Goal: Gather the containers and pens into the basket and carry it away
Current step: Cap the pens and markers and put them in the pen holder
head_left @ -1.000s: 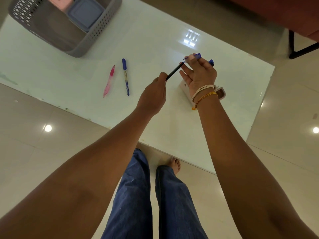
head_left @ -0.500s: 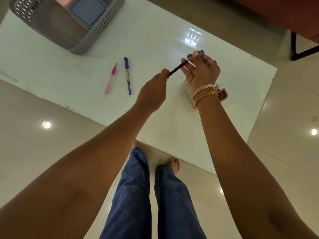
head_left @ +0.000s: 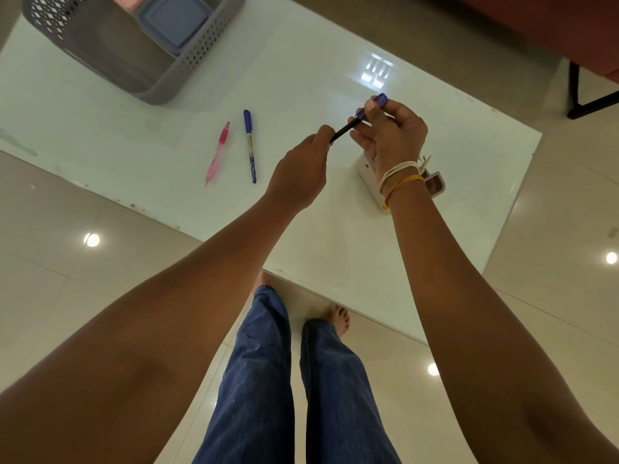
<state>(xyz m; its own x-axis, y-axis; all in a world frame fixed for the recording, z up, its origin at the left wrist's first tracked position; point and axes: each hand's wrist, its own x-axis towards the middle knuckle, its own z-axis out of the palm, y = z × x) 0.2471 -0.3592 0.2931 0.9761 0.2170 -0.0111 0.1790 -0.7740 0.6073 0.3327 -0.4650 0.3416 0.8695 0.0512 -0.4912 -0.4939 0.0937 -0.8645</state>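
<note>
My left hand pinches the near end of a black pen above the white table. My right hand grips the pen's far end and a blue cap with curled fingers. A pink pen and a blue pen lie side by side on the table to the left. The grey perforated basket stands at the far left corner with a blue-lidded container inside. A white pen holder lies on the table, partly hidden under my right wrist.
The table's near edge runs diagonally above my legs and bare feet. A reddish seat with a black leg stands at the far right. Glossy tiled floor surrounds the table.
Both hands stayed together on the black pen. My right fingers closed further over the pen's far end and the blue cap.
</note>
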